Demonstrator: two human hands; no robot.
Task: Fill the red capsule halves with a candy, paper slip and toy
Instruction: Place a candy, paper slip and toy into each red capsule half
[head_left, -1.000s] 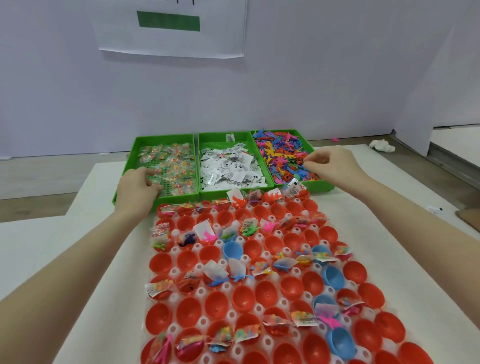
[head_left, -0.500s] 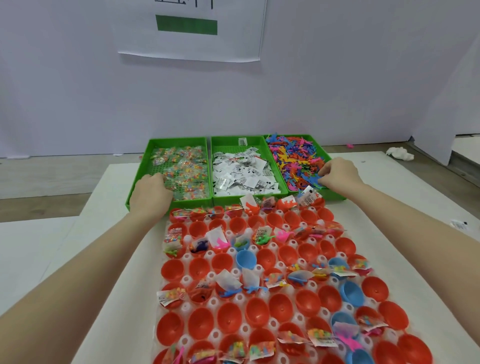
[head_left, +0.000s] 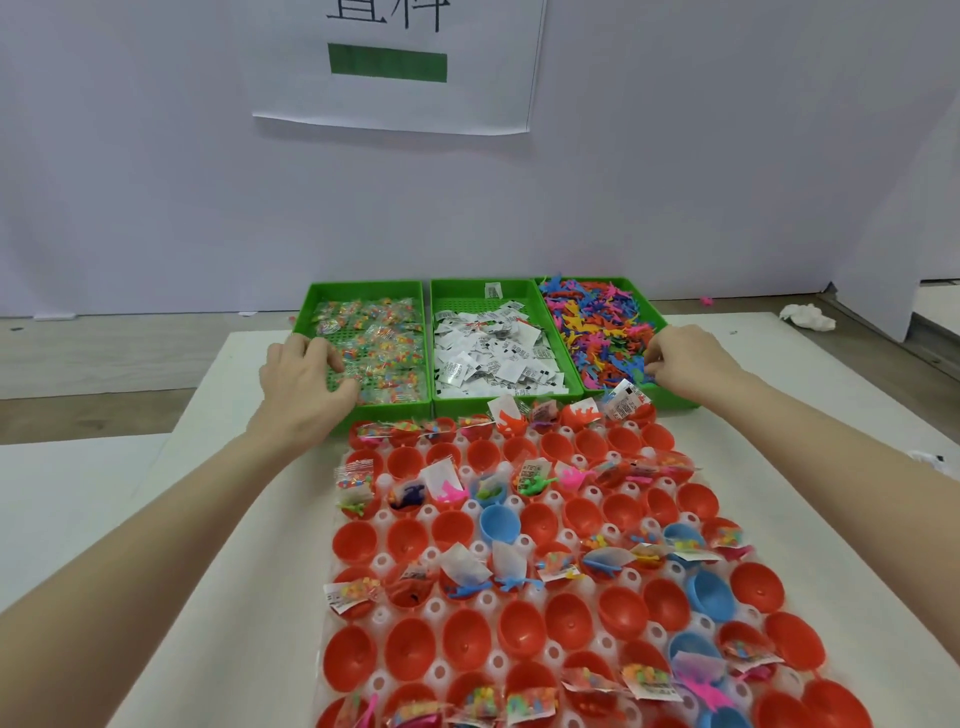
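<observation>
Left hand (head_left: 301, 382) grip curled onto candy packets (head_left: 379, 348), right hand (head_left: 685, 364) grip pinching toys (head_left: 602, 332).

Bare forearms, sleeveless, ringless hands (head_left: 304, 384)

Colours: trays and capsules
Three green trays (head_left: 363, 289); red capsule halves (head_left: 410, 656), few blue halves (head_left: 500, 524); multicoloured toys (head_left: 597, 332); white slips (head_left: 498, 353) with black print.

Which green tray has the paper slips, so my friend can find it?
Three green trays sit in a row behind the sheet of red capsule halves. The paper slip tray is the middle one. Only it holds white slips; its neighbours hold colourful candy bags and toys.
</observation>
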